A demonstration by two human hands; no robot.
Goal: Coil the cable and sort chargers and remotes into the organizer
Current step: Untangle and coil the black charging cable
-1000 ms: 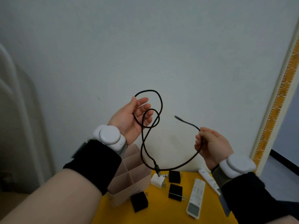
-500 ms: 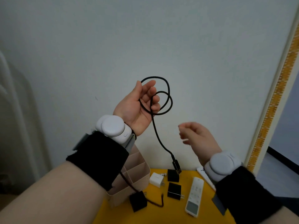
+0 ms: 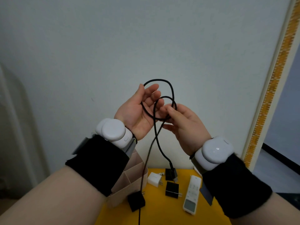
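a: what's at the far left?
b: the left hand (image 3: 138,114), raised palm-up in front of the pale wall (image 3: 146,38). there's a white round device (image 3: 113,133) strapped at the wrist. its fingers are loosely bent and a little apart, thumb upright.
a: below it?
b: a pinkish organizer (image 3: 118,198) with slanted dividers stands at the left edge of the yellow table (image 3: 162,213). the left forearm partly hides it. a near black charger (image 3: 136,202) lies just beside its front corner.
a: and the cable?
b: the black cable (image 3: 159,80) is up in the air, well above the table. it's looped twice around the left fingers and lies across the palm. one strand drops past the organizer and the near black charger to the bottom edge. the other hangs down, and its plug is in front of a far black charger (image 3: 168,175).
a: the right hand?
b: the right hand (image 3: 185,127) meets the left one. its thumb and forefinger pinch the cable where the loops cross, and its other fingers are loosely bent below.
a: what else is on the table?
b: a white charger (image 3: 155,179) lies left of the far black one. a middle black charger (image 3: 172,190) has its prongs pointing right. a white remote (image 3: 192,195) lies lengthwise near the right forearm. none of them is in the organizer.
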